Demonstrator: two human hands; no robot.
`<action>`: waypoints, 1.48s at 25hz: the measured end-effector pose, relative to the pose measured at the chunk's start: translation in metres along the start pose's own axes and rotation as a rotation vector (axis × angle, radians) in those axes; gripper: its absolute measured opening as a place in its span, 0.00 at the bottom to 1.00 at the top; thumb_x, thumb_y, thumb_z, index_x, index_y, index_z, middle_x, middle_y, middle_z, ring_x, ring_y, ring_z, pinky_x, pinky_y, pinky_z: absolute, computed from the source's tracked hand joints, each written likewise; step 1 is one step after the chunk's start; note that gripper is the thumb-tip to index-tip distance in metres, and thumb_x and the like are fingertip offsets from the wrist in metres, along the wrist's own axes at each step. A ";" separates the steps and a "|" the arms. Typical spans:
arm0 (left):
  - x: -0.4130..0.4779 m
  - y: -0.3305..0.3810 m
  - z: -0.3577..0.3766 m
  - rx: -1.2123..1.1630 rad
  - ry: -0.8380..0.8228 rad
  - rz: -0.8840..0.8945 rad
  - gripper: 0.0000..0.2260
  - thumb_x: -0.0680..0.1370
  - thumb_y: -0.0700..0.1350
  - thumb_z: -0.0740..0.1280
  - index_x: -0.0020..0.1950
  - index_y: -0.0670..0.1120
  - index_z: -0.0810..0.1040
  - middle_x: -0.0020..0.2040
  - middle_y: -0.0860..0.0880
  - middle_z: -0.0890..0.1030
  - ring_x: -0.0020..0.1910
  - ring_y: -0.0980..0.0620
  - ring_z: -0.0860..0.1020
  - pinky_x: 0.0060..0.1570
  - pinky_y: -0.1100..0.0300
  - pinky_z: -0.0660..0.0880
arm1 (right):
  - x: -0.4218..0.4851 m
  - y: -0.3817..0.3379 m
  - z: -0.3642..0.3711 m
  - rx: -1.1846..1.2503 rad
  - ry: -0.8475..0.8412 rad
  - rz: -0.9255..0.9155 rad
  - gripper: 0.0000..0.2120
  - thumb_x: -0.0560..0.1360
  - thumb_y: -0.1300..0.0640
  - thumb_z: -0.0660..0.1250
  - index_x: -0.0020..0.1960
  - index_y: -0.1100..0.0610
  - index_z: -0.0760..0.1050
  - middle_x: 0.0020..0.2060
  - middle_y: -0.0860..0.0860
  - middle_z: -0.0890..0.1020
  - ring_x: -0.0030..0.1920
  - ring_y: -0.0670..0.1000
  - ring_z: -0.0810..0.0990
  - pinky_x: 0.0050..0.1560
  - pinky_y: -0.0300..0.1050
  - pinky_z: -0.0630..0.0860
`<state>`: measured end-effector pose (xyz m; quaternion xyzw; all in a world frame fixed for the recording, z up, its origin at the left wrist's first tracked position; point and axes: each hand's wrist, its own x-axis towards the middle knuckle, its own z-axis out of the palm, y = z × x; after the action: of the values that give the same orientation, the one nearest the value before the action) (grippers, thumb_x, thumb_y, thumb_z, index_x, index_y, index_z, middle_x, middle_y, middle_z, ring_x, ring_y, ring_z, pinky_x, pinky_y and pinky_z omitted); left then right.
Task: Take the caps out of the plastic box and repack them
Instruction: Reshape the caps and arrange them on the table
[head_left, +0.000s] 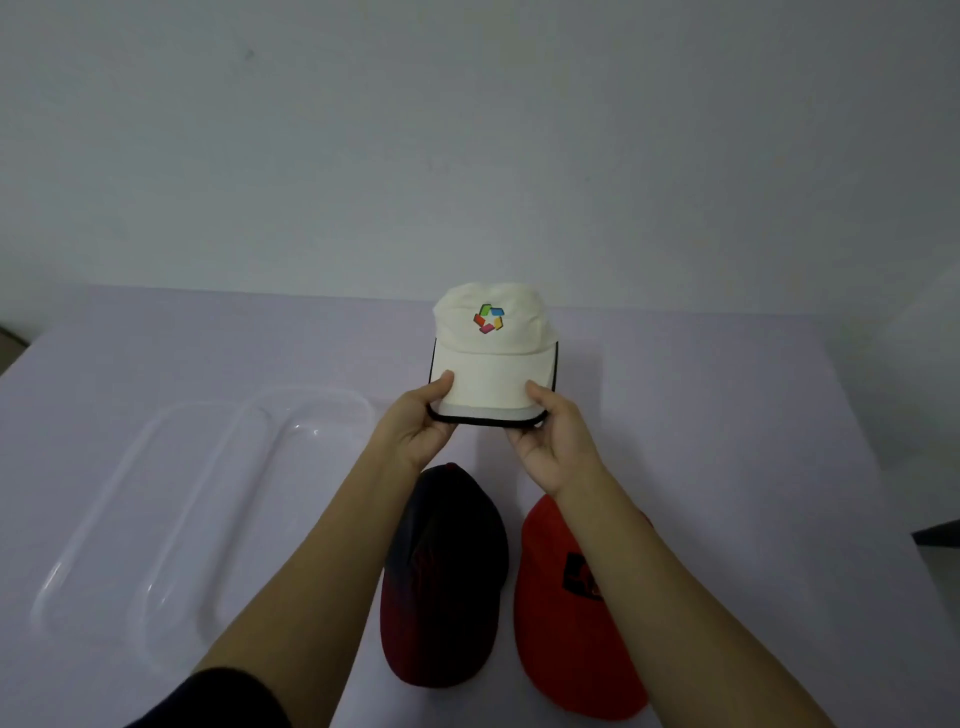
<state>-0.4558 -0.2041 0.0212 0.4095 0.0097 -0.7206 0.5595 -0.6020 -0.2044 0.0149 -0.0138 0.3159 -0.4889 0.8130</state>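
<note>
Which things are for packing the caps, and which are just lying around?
For the job: white cap, held by left hand and right hand; dark cap; red cap; plastic box.
Just there: table; dark thing at the right edge.

**Dim, soft light with a wide-angle stretch**

You get a dim, even picture with a cool grey-violet cast. The wall (467, 130) darkens toward the upper corners. The white cap (491, 358) at centre is the brightest thing and is not blown out. The dark cap (447, 571) at lower centre loses nearly all detail. Small glints sit on the clear plastic box (311, 430) at centre left. Shadows are faint and soft-edged. Everything looks slightly soft and stretched toward the lower edge.
</note>
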 end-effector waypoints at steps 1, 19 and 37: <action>0.010 0.003 -0.001 0.017 0.062 -0.006 0.11 0.78 0.33 0.61 0.60 0.33 0.70 0.50 0.36 0.79 0.49 0.41 0.79 0.54 0.49 0.78 | 0.012 0.001 -0.003 -0.004 0.072 0.008 0.19 0.76 0.67 0.61 0.67 0.66 0.67 0.52 0.61 0.79 0.51 0.56 0.79 0.49 0.50 0.81; 0.087 0.001 -0.034 0.808 0.644 -0.140 0.25 0.76 0.40 0.68 0.70 0.37 0.64 0.70 0.38 0.68 0.67 0.38 0.69 0.62 0.47 0.71 | 0.119 0.025 -0.057 -1.346 0.535 0.157 0.26 0.76 0.54 0.64 0.68 0.64 0.60 0.65 0.61 0.70 0.61 0.60 0.73 0.57 0.50 0.75; -0.003 -0.104 -0.017 1.672 -0.073 -0.009 0.10 0.80 0.44 0.60 0.54 0.41 0.77 0.39 0.49 0.80 0.33 0.55 0.80 0.35 0.65 0.74 | -0.082 -0.076 -0.145 -1.572 0.247 0.131 0.06 0.80 0.52 0.59 0.53 0.49 0.73 0.45 0.43 0.77 0.40 0.44 0.74 0.39 0.36 0.69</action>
<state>-0.5303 -0.1548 -0.0340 0.6659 -0.5443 -0.5056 0.0684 -0.7645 -0.1368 -0.0351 -0.5100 0.6562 -0.0724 0.5514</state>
